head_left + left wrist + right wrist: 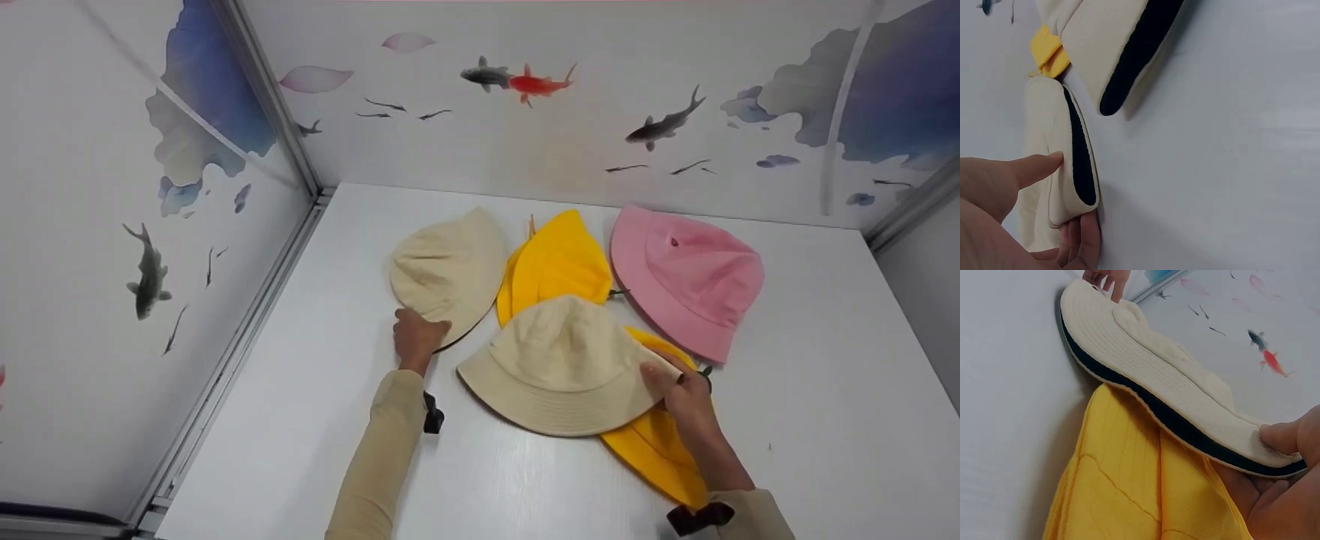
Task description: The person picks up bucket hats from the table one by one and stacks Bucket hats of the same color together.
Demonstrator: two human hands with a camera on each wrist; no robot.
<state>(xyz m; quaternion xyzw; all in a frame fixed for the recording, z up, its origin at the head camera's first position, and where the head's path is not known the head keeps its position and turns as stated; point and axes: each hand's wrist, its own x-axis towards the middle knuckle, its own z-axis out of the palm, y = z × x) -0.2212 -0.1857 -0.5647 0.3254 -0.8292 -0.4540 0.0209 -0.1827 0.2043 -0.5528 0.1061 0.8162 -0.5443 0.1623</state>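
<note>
My left hand [420,335] is at the near edge of the left cream bucket hat [442,266], which lies folded flat. In the left wrist view, the thumb lies on top of that hat and the fingers reach beneath it. My right hand [684,388] pinches the brim of a second cream bucket hat [559,352], thumb above and fingers below. A dark lining [1162,415] shows under this brim in the right wrist view. The second hat overlaps a yellow bucket hat [664,450] beneath it, hiding part of it.
Behind the second cream hat lies another yellow hat [562,259]. A pink bucket hat [694,277] sits at the back right. All are on a white table [817,390], with printed walls [570,142] behind and at the sides.
</note>
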